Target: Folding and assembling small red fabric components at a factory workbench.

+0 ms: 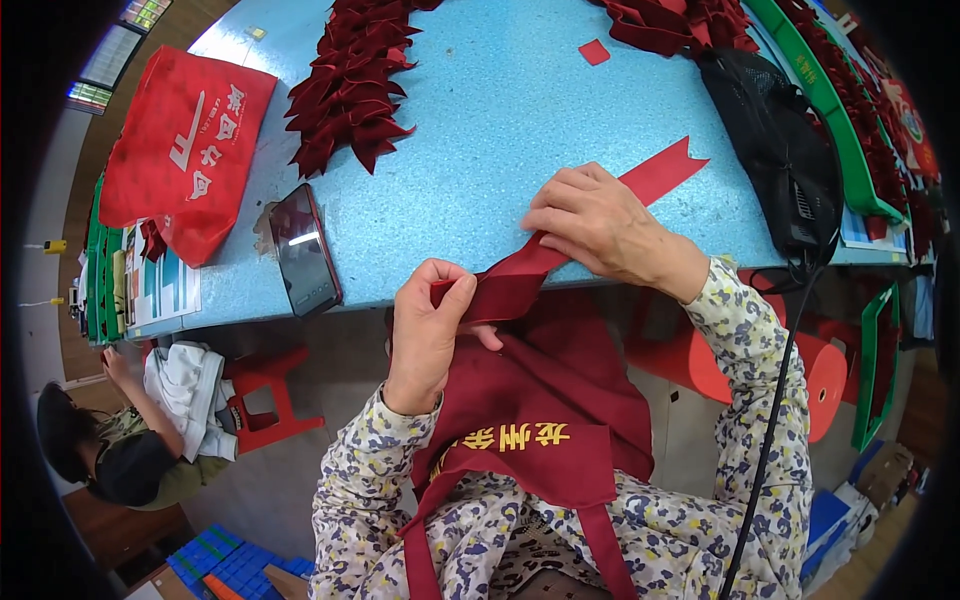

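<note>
A dark red ribbon [670,172] stretches between my hands at the near edge of the table, its notched far end lying on the tabletop to the upper right. My left hand [425,330] pinches the folded near part between thumb and fingers, above my dark red apron [540,375]. With fingers closed over the ribbon's middle, my right hand [610,230] holds it a little farther away. The ribbon looks folded or twisted between the two hands. Part of the fingers on both hands is hidden.
Pointed dark red ribbon pieces [350,85] form a long pile on the blue table [480,110]. A phone [305,250] and red bag [190,150] lie left. At right are a black bag [775,140], green tray [830,110] and hanging black cord [770,430]. Another person [130,440] sits left.
</note>
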`<state>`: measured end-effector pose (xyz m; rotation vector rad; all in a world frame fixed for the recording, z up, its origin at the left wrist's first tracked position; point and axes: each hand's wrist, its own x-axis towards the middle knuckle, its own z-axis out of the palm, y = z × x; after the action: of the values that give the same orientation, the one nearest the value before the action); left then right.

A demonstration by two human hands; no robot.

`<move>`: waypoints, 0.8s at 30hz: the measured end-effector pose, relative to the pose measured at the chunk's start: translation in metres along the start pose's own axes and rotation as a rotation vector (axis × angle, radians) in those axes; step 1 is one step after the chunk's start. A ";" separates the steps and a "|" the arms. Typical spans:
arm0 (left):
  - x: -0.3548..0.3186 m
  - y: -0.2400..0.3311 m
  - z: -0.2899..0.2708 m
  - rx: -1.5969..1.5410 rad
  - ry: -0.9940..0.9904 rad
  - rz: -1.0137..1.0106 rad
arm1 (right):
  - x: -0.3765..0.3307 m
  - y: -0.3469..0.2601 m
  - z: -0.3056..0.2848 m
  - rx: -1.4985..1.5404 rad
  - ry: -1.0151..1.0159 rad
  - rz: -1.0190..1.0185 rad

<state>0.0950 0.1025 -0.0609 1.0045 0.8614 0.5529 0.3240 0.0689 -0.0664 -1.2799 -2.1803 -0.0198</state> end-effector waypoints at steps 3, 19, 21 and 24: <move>-0.001 -0.002 0.001 -0.003 -0.003 0.013 | -0.004 0.003 -0.005 -0.027 -0.157 -0.018; -0.008 -0.021 -0.003 0.001 -0.012 0.018 | -0.022 -0.008 -0.008 -0.244 -0.184 -0.261; -0.008 -0.023 -0.003 0.008 -0.016 0.032 | -0.021 -0.009 -0.010 -0.185 -0.193 -0.208; -0.011 -0.020 0.003 0.024 0.006 0.106 | -0.015 -0.011 -0.018 -0.080 -0.203 -0.109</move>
<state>0.0912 0.0840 -0.0736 1.0750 0.8252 0.6375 0.3286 0.0458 -0.0563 -1.2523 -2.4431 -0.0213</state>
